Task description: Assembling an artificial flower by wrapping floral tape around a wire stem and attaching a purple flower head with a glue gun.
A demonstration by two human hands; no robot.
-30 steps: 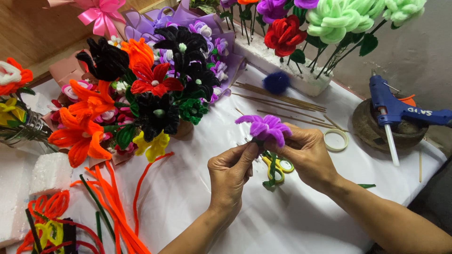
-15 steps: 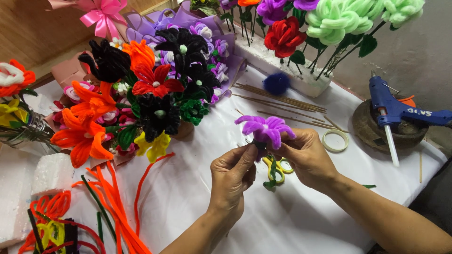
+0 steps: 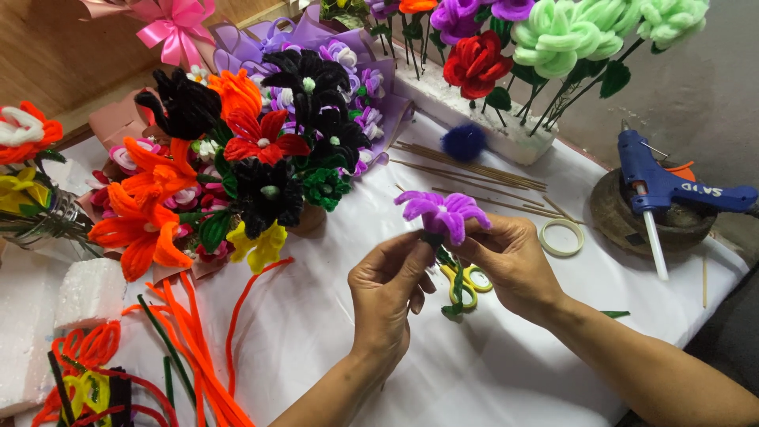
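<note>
A purple pipe-cleaner flower (image 3: 443, 212) is pinched by left hand (image 3: 387, 296) and right hand (image 3: 514, 261); its stem is largely hidden; scissors (image 3: 466, 281) are half covered.

- The left hand (image 3: 387, 296) and the right hand (image 3: 514, 265) hold a purple pipe-cleaner flower (image 3: 441, 213) between them, fingers (image 3: 411, 253) pinching just under its petals.
- Its green stem (image 3: 456, 289) hangs down between the hands, over yellow-handled scissors (image 3: 473, 279) lying on the desk (image 3: 316, 316), which is covered in white cloth.
- A roll of tape (image 3: 562, 237) lies just right of the right hand.
- A blue glue gun (image 3: 660, 186) rests on a round wooden stand (image 3: 680, 225).
- Thin wooden sticks (image 3: 474, 166) lie behind the flower.
- Orange pipe cleaners (image 3: 198, 348) lie at the left.
- A bouquet (image 3: 261, 150) of orange, black and red flowers stands behind them.
</note>
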